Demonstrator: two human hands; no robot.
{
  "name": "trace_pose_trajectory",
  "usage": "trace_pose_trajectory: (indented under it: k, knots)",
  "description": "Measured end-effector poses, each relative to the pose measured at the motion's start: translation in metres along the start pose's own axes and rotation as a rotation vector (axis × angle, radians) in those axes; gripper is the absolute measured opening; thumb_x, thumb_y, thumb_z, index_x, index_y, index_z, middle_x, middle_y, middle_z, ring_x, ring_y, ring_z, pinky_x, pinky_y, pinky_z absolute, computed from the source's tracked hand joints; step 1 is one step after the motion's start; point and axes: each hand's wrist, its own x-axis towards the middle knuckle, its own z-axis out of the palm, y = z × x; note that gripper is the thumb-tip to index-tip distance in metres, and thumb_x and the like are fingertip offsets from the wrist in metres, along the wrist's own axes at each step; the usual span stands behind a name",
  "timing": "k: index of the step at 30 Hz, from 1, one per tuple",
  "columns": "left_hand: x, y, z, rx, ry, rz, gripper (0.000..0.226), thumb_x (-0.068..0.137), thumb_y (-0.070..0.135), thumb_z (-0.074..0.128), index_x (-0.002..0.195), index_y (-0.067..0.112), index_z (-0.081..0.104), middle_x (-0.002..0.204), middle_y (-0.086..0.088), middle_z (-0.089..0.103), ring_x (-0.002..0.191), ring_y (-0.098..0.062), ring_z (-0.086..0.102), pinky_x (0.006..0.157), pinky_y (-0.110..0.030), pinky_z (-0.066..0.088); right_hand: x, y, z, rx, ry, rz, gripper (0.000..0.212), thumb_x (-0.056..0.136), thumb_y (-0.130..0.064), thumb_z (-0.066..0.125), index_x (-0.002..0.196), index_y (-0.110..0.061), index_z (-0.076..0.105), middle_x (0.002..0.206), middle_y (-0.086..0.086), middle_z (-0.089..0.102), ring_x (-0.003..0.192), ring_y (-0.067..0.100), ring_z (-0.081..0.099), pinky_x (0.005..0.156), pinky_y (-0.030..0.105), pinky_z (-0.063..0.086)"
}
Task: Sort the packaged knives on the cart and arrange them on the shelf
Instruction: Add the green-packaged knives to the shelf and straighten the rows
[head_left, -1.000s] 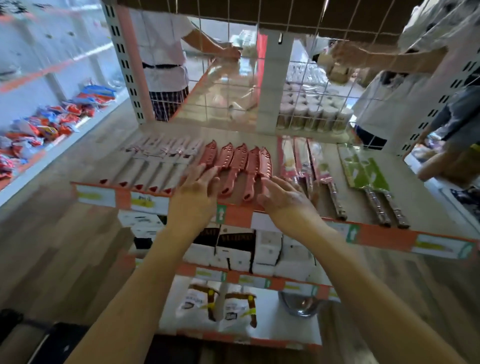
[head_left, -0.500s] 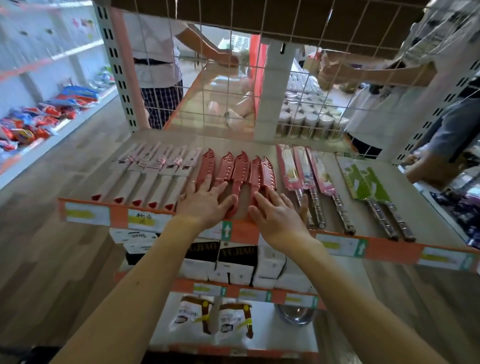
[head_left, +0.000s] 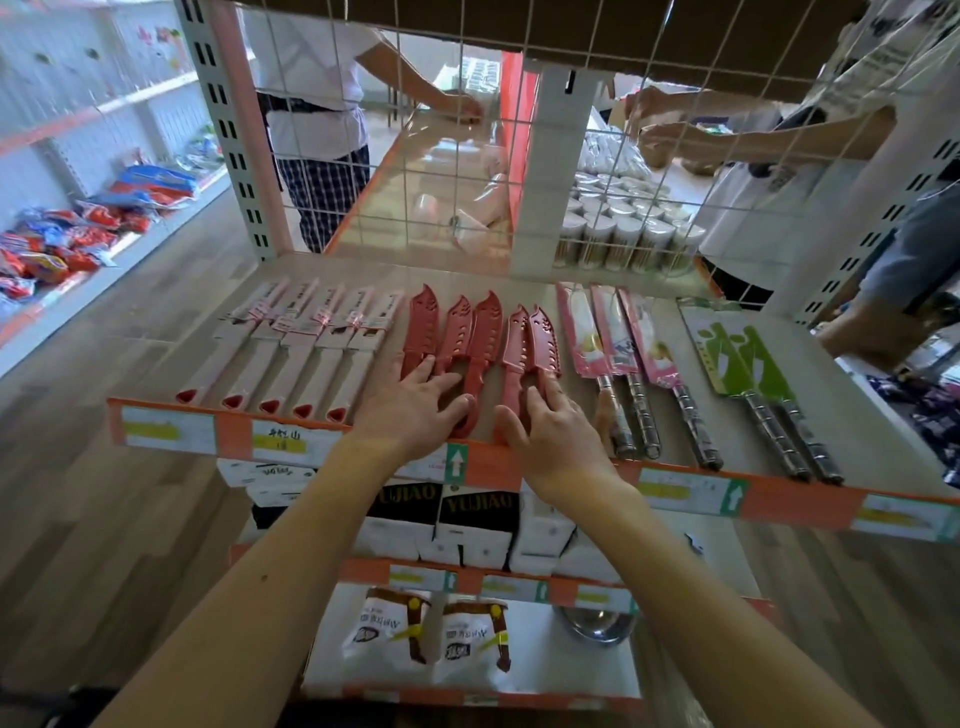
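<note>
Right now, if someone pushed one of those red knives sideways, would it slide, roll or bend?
It would probably slide, not roll: the red knives lie flat on the smooth shelf. Likely stiff: their slotted sheaths keep shape under the left hand and right hand. Possibly slippery, as the plastic looks glossy.

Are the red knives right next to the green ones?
No, three knives in pink packs lie between the red knives and the green packs.
</note>
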Motion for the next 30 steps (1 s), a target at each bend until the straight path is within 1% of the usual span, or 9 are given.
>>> trace_pose_trajectory:
  k: [5,8,10,12,15,16,20,25,30]
  knots:
    - [-0.001,0.001,-0.001,0.015,-0.025,-0.010,0.056,0.095,0.056,0.025,0.147,0.036,0.020,0.160,0.003,0.001,0.146,-0.024,-0.013,0.119,-0.045,0.004,-0.003,0.001,-0.003,-0.014,-0.016,0.005,0.066,0.097,-0.051,0.022,0.151,-0.015,0.011,0.160,0.002,-0.004,0.147,0.022,-0.001,0.118,0.038,0.000]
    - [-0.003,0.001,0.000,0.011,0.008,0.007,0.055,0.095,0.057,0.021,0.147,0.040,0.014,0.159,0.006,-0.003,0.146,-0.022,-0.013,0.119,-0.047,0.001,-0.004,0.003,-0.003,-0.022,-0.010,-0.024,0.063,0.096,-0.054,0.022,0.151,-0.025,0.009,0.160,-0.003,-0.003,0.147,0.021,-0.008,0.120,0.044,0.002]
    - [-0.004,0.001,0.000,0.022,0.049,0.038,0.054,0.095,0.056,0.017,0.147,0.042,0.010,0.159,0.009,-0.004,0.146,-0.019,-0.014,0.117,-0.047,-0.002,-0.006,0.004,-0.003,-0.023,-0.013,-0.062,0.062,0.095,-0.055,0.024,0.150,-0.031,0.007,0.159,-0.009,-0.003,0.146,0.017,-0.013,0.120,0.043,0.001]
    - [-0.006,0.003,-0.001,0.042,0.049,0.079,0.051,0.096,0.055,0.015,0.146,0.044,0.010,0.158,0.012,-0.005,0.146,-0.017,-0.014,0.116,-0.046,-0.004,-0.009,0.004,-0.003,-0.024,-0.034,-0.094,0.063,0.094,-0.057,0.026,0.150,-0.034,0.006,0.158,-0.013,-0.005,0.145,0.014,-0.016,0.118,0.041,0.005]
    - [-0.009,0.004,-0.002,0.080,0.016,0.106,0.049,0.098,0.051,0.012,0.146,0.042,0.011,0.158,0.014,-0.003,0.145,-0.015,-0.015,0.116,-0.046,-0.007,-0.013,0.004,-0.003,-0.030,-0.053,-0.111,0.064,0.094,-0.056,0.031,0.149,-0.035,0.006,0.158,-0.015,-0.003,0.145,0.011,-0.017,0.117,0.042,0.012]
    - [-0.010,0.004,-0.002,0.084,0.014,0.103,0.050,0.098,0.049,0.012,0.147,0.041,0.011,0.158,0.015,-0.001,0.145,-0.015,-0.015,0.115,-0.046,-0.008,-0.013,0.004,-0.003,-0.030,-0.050,-0.108,0.064,0.094,-0.056,0.032,0.149,-0.036,0.007,0.158,-0.014,-0.002,0.145,0.012,-0.017,0.118,0.042,0.011]
    - [-0.014,0.005,-0.003,0.115,0.007,0.095,0.051,0.099,0.047,0.016,0.149,0.035,0.010,0.158,0.015,0.005,0.145,-0.016,-0.016,0.115,-0.047,-0.010,-0.014,0.005,-0.003,-0.046,-0.029,-0.107,0.062,0.095,-0.055,0.032,0.149,-0.035,0.010,0.159,-0.013,0.004,0.144,0.014,-0.020,0.118,0.041,-0.003]
    - [-0.016,0.010,0.000,0.116,-0.021,0.111,0.052,0.098,0.049,0.018,0.148,0.038,0.007,0.158,0.015,0.007,0.145,-0.018,-0.019,0.115,-0.049,-0.010,-0.012,0.002,-0.002,-0.066,-0.032,-0.094,0.062,0.095,-0.055,0.030,0.149,-0.035,0.009,0.159,-0.010,0.004,0.144,0.016,-0.022,0.118,0.050,0.001]
    - [-0.016,0.012,0.002,0.102,-0.020,0.123,0.054,0.097,0.052,0.021,0.148,0.039,0.007,0.158,0.014,0.008,0.144,-0.018,-0.019,0.115,-0.050,-0.008,-0.013,0.002,-0.003,-0.051,-0.031,-0.079,0.061,0.094,-0.055,0.032,0.149,-0.036,0.009,0.159,-0.010,0.004,0.145,0.017,-0.020,0.119,0.044,-0.005]
